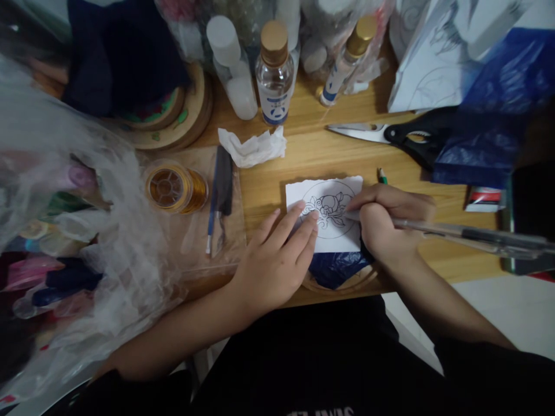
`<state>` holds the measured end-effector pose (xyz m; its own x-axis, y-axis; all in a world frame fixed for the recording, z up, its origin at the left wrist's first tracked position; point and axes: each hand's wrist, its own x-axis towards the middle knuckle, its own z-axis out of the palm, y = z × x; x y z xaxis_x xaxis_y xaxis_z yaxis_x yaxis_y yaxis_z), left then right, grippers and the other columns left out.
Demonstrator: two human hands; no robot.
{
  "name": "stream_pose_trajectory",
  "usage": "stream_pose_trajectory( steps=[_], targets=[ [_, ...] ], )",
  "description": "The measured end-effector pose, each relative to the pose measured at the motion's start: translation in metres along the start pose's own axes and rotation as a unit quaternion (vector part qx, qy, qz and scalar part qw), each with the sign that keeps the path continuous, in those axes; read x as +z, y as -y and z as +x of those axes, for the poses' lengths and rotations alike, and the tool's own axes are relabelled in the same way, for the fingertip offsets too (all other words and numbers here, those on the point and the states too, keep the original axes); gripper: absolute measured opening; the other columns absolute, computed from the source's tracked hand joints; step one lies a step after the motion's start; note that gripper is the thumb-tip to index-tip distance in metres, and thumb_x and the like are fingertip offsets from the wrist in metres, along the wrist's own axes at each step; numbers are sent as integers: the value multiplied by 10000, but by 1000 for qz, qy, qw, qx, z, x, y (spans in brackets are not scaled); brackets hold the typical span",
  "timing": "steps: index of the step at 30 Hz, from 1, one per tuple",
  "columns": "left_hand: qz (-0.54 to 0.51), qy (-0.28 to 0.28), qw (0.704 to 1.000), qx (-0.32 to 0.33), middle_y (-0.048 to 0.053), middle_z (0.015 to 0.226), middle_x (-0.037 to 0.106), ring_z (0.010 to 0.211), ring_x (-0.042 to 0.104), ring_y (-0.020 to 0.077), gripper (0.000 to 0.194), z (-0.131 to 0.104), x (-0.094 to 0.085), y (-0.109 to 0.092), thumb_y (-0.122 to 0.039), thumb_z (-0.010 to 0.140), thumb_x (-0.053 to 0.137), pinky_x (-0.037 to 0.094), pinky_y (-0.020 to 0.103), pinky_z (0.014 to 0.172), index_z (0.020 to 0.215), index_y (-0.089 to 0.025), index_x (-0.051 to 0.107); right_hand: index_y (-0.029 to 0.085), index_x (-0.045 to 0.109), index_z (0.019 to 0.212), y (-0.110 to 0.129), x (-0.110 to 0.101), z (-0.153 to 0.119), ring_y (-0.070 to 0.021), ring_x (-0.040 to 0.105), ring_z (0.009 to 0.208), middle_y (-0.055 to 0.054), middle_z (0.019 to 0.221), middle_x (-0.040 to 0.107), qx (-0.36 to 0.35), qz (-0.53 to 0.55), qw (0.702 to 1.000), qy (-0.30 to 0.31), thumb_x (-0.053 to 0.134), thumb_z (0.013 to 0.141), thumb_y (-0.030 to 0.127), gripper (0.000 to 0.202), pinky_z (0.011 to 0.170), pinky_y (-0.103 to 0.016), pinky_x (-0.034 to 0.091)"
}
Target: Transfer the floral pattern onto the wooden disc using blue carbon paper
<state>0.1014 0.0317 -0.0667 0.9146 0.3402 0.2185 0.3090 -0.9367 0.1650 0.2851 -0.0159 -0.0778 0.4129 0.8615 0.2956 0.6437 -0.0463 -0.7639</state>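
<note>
A small white paper (332, 244) with a flower drawn inside a circle lies near the table's front edge. Beneath it, dark blue film (336, 270) and part of a round wooden hoop (370, 278) show. My left hand (277, 260) rests palm down with fingers spread, its fingertips on the left part of the paper. At the paper's right side, my right hand (390, 222) is closed around a clear pen (466, 232). The pen slants right, and its tip is at the drawing, partly hidden by my fingers.
Black scissors (422, 136) and a green pencil (381, 175) lie behind my right hand. Bottles (275, 75) and crumpled tissue (254, 148) are at the back. A gold thread spool (176, 188), a brush (211, 214) and plastic bags (125, 231) sit left.
</note>
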Motion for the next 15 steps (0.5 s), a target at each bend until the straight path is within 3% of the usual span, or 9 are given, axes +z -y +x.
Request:
stream_pose_trajectory(
  steps=[12,15],
  targets=[
    [-4,5,1000,1,72,1248,626,1193,553,287,263,0,0,1,-90,906,441,480,417,944,1094,-90,625,196,619,543,-1,1,0,-76,502,408,39,491,596,-5,1,1000,15,470,653,63,228,418,-211,396],
    [0,0,1000,2,68,1233,636,1177,565,290,260,0,0,0,-95,910,435,488,419,933,1082,-83,630,205,644,601,-7,1,-6,-99,531,450,28,528,606,41,26,998,-35,476,680,82,222,442,-231,421]
  ],
)
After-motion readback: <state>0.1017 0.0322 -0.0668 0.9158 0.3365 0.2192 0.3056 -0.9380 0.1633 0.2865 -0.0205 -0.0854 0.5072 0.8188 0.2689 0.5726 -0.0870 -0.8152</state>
